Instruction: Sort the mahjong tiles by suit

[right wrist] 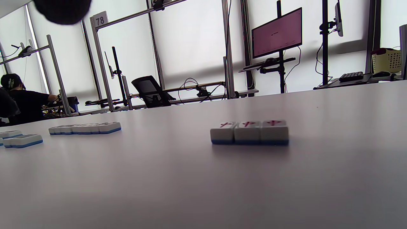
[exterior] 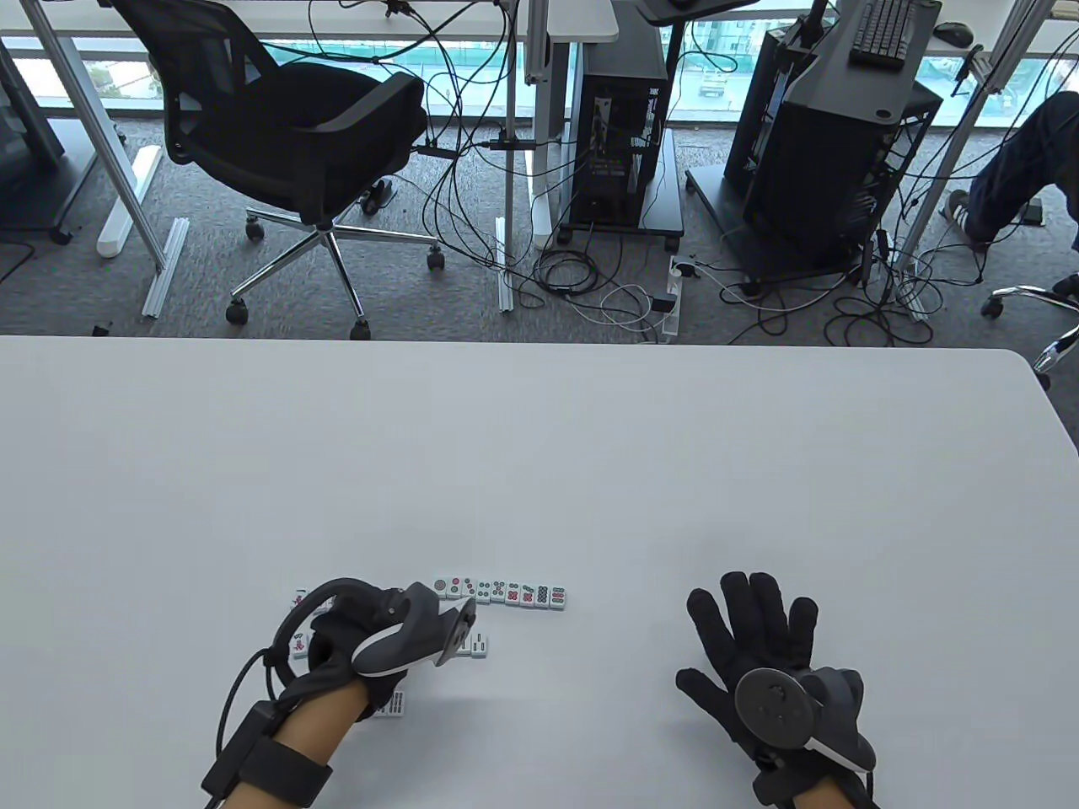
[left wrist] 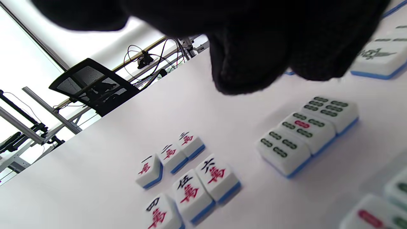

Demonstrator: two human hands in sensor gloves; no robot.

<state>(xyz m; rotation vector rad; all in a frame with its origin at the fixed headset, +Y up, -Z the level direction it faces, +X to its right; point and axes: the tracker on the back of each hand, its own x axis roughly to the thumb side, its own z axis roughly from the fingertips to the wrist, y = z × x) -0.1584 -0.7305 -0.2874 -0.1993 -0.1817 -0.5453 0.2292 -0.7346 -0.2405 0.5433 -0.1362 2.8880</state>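
Mahjong tiles lie face up on the white table, and taking the row of dot tiles as landmark, the left hand hovers just nearer than its left end, over the character tiles and the three joined bamboo tiles, its fingertips bent down above bare table and seemingly holding nothing, probably between picks. Well to the right of that row, the right hand rests flat, fingers spread and empty, likely waiting. Like suits sit grouped together, so sorting looks well along.
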